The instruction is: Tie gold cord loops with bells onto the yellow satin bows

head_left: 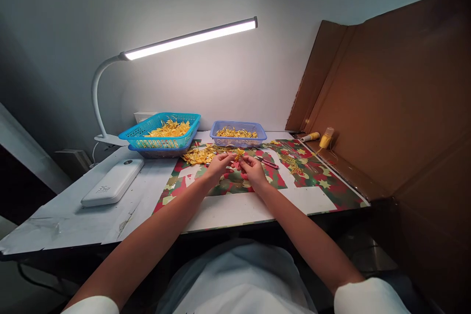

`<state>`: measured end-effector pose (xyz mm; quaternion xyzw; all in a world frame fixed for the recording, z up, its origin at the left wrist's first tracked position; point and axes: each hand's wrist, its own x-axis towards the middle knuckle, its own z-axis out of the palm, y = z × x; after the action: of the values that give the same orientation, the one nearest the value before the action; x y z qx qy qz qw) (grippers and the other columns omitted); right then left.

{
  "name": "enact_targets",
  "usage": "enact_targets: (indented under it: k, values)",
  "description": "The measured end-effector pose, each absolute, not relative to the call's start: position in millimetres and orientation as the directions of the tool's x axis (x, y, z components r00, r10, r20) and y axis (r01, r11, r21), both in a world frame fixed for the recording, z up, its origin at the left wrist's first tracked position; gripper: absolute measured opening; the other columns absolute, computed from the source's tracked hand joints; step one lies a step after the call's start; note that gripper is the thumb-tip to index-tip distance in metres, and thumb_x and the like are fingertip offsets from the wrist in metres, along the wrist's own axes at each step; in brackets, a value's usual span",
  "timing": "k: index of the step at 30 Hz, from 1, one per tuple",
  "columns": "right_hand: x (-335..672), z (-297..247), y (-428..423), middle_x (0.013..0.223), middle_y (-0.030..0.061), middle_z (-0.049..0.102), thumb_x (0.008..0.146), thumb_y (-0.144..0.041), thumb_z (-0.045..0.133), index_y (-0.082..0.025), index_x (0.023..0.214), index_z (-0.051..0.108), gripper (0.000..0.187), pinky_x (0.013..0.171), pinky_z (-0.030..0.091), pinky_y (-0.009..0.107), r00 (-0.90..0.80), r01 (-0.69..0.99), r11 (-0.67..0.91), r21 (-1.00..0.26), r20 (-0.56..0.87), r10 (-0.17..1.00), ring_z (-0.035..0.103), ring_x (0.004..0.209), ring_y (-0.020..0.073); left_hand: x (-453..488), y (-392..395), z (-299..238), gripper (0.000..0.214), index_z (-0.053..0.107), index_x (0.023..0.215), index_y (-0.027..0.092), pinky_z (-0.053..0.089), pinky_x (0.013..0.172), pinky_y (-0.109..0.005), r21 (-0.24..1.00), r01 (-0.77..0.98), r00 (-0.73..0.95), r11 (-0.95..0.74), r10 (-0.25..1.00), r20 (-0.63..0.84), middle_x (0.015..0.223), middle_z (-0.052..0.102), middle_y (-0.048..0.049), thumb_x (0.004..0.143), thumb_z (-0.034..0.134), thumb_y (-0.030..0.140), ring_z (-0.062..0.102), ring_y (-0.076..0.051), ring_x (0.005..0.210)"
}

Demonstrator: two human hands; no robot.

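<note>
My left hand [221,163] and my right hand [252,168] meet over the middle of the table, their fingers pinched together. Between the fingertips is a small yellow flower-like piece [239,153], gripped from both sides. Left of my hands, touching or just behind the left one, lies a heap of yellow petal-like pieces [198,155] with thin stems. Just right of my right hand rests a dark pink tool [268,162], perhaps tweezers or snips. A tangle of thin gold wire or thread [292,164] lies farther right on the patterned sheet [324,181].
At the back left a turquoise basket [158,143] of yellow pieces sits on a blue one. A purple basket [238,142] stands behind my hands. A white power bank [113,184] lies left, under a lit lamp [191,39]. Cardboard [397,83] walls the right side, near yellow thread spools [326,138].
</note>
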<state>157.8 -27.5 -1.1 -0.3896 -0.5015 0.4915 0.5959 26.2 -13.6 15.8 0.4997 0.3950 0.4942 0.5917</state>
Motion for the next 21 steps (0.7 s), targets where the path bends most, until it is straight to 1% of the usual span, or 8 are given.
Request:
enact_targets:
  k: [4,7,10,13,15,19,21]
  values:
    - [158.6,1.0,-30.6,0.051,-0.0041,0.054,0.058,-0.051,0.073,-0.019,0.068,0.059,0.036,0.043,0.031,0.023,-0.006,-0.199,0.19,-0.961,0.195,0.981,0.041,0.044,0.0078,24.4,-15.2,17.9,0.038,0.065,0.071,0.015,0.043,0.055,-0.022,0.98,-0.201,0.183,-0.012,0.982,0.049,0.067,0.059,-0.0005,0.052,0.079,0.044,0.051,-0.009,0.06]
    - [158.7,3.0,-33.1,0.051,-0.0043,0.054,0.058,-0.05,0.073,-0.019,0.067,0.059,0.036,0.043,0.03,0.023,-0.005,-0.189,0.188,-0.964,0.192,0.981,0.04,0.045,0.0078,23.7,-15.8,20.0,0.035,0.064,0.066,0.015,0.042,0.054,-0.022,0.981,-0.193,0.154,-0.025,0.987,0.056,0.062,0.056,0.0013,0.049,0.079,0.042,0.048,-0.009,0.058]
    - [158.3,3.7,-34.4,0.052,-0.0035,0.054,0.058,-0.051,0.073,-0.018,0.069,0.061,0.036,0.043,0.03,0.023,0.001,-0.165,0.19,-0.968,0.192,0.981,0.041,0.047,0.0087,24.0,-16.8,21.8,0.033,0.062,0.062,0.015,0.04,0.051,-0.02,0.986,-0.166,0.147,-0.019,0.988,0.044,0.059,0.053,0.0024,0.048,0.079,0.04,0.045,-0.008,0.057]
    - [158.6,3.5,-34.3,0.055,-0.0019,0.056,0.06,-0.051,0.07,-0.018,0.072,0.063,0.035,0.044,0.031,0.024,0.001,-0.125,0.189,-0.974,0.19,0.982,0.043,0.049,0.0104,24.6,-17.8,23.0,0.032,0.062,0.062,0.015,0.041,0.051,-0.02,0.988,-0.157,0.142,0.0,0.99,0.023,0.059,0.052,0.0024,0.048,0.078,0.039,0.045,-0.008,0.057]
    - [160.0,3.9,-33.8,0.058,-0.0006,0.058,0.062,-0.049,0.069,-0.019,0.071,0.063,0.032,0.047,0.035,0.025,0.039,-0.086,0.217,-0.972,0.214,0.976,0.047,0.052,0.0118,24.5,-17.4,23.3,0.032,0.063,0.063,0.014,0.041,0.051,-0.02,0.985,-0.172,0.128,0.019,0.992,0.003,0.06,0.053,0.0024,0.049,0.078,0.039,0.045,-0.007,0.056]
    - [165.3,6.2,-33.3,0.073,0.0017,0.061,0.066,-0.044,0.064,-0.019,0.074,0.062,0.026,0.058,0.041,0.027,0.238,-0.011,0.281,-0.96,0.271,0.933,0.052,0.065,0.0145,22.1,-12.1,21.1,0.033,0.064,0.068,0.014,0.041,0.051,-0.02,0.973,-0.224,0.077,0.054,0.996,-0.038,0.062,0.053,0.0025,0.048,0.078,0.038,0.046,-0.007,0.056]
    - [167.0,6.8,-32.7,0.078,0.0025,0.062,0.067,-0.043,0.062,-0.02,0.078,0.062,0.026,0.061,0.043,0.028,0.262,0.008,0.273,-0.962,0.266,0.928,0.052,0.069,0.0156,20.1,-8.5,19.0,0.033,0.064,0.068,0.014,0.04,0.051,-0.019,0.97,-0.23,0.068,0.073,0.996,-0.059,0.061,0.052,0.0027,0.048,0.078,0.037,0.046,-0.007,0.055]
